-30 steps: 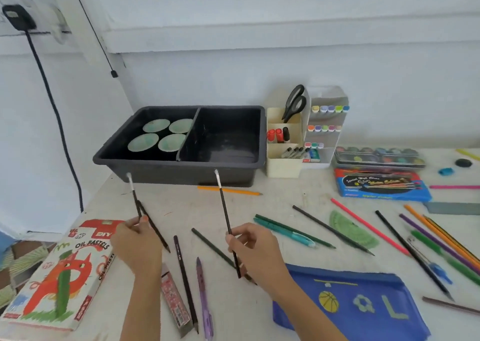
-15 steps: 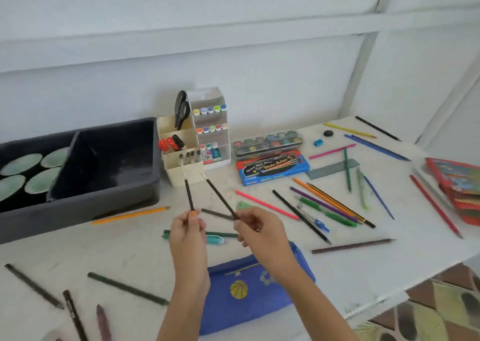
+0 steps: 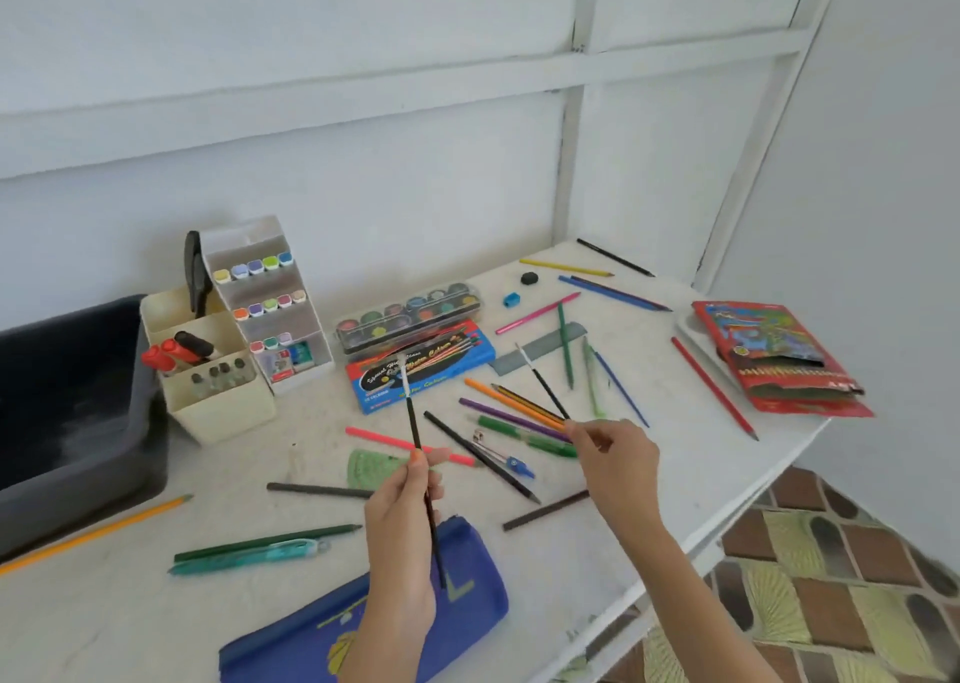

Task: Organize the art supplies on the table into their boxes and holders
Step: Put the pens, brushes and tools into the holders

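Head view, looking down on a white counter (image 3: 234,469) scattered with art supplies. The left hand (image 3: 402,521) hovers above the counter, its grip closed on a thin black paintbrush (image 3: 411,417) pinched between thumb and fingers. The pale bristle tip points up and away, in front of a blue paint box (image 3: 447,370). The right hand (image 3: 615,461), further right, has its grip closed on a second black paintbrush (image 3: 543,383), held by its lower end, tip tilted up and to the left. The two brushes are apart. Loose coloured pencils (image 3: 506,414) lie on the counter around both hands. At back left a cream holder (image 3: 218,407) stands just beside a white marker rack (image 3: 270,292). A blue pouch (image 3: 467,599) lies under the left hand. A red pencil pack (image 3: 779,360) lies at far right
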`<state>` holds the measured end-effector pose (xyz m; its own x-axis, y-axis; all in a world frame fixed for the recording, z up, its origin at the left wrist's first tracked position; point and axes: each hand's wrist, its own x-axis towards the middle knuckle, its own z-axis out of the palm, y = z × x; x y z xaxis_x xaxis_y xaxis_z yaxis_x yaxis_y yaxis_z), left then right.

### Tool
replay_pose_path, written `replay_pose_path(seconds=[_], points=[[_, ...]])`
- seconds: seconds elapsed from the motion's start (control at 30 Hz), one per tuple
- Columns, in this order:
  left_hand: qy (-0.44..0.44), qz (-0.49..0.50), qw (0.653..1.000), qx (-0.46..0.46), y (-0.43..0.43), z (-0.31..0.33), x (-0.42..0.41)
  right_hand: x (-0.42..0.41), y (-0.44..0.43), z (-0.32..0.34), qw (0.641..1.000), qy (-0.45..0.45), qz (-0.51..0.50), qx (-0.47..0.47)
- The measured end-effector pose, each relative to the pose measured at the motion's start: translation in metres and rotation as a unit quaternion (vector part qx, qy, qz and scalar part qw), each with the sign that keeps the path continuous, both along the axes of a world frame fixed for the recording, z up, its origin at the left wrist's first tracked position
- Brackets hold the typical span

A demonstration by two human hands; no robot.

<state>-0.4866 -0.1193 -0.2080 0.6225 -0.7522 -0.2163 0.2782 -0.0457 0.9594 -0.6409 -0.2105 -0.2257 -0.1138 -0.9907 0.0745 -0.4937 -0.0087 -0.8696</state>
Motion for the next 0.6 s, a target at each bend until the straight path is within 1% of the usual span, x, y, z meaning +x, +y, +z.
replay_pose_path(seconds=[0.07, 0.13, 0.33, 0.47, 0.6], points=[[-0.023, -0.018, 1.0, 0.005, -0.006, -0.003, -0.009, -0.017, -0.025, -0.008, 0.998, 0.011, -0.053, -0.015], [-0.042, -0.032, 0.999, 0.009, -0.014, -0.005, -0.016, -0.029, -0.051, -0.017, 0.996, 0.037, -0.08, -0.012], [-0.052, -0.05, 0.997, 0.023, -0.032, -0.008, -0.036, -0.036, -0.101, -0.036, 0.988, 0.115, -0.097, -0.013], [-0.032, -0.047, 0.998, 0.026, -0.038, -0.007, -0.043, -0.03, -0.106, -0.035, 0.975, 0.198, -0.099, -0.01], [-0.033, -0.05, 0.997, 0.038, -0.044, -0.008, -0.045, -0.029, -0.11, -0.027, 0.96, 0.27, -0.075, 0.018]])
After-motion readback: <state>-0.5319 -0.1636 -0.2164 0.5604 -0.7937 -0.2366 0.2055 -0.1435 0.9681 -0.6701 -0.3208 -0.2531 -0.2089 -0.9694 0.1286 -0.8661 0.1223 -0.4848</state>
